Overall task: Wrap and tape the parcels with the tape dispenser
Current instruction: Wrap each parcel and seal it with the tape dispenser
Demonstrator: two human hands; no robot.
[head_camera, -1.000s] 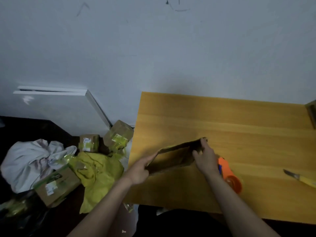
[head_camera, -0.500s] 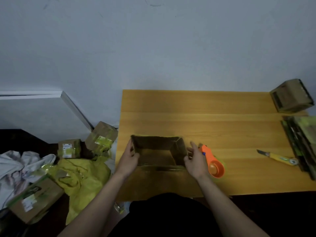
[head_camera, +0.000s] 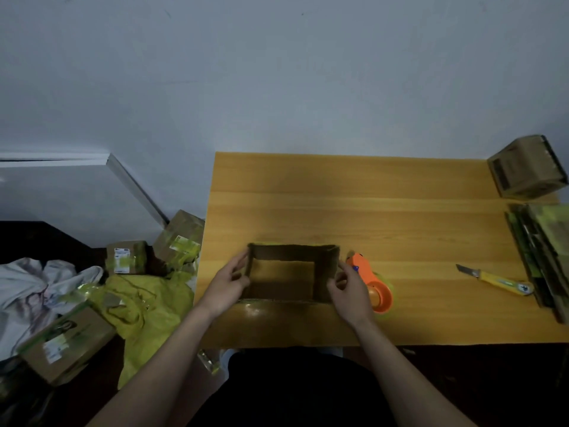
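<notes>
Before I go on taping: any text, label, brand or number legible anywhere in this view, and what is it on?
No text can be read.
White label on the small floor parcel: print blurred.
Label on the tilted parcel behind it: blurred, under yellow-green tape.
White label on the nearest floor parcel: a dark logo and lines, too small to read.
Mark on the end of the yellow utility knife: unreadable.
Open box and orange tape dispenser: no lettering visible.

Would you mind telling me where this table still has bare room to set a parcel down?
The widest bare patch of the wooden table lies behind the open cardboard box. Another lies between the orange tape dispenser and yellow utility knife. The right edge is crowded.
</notes>
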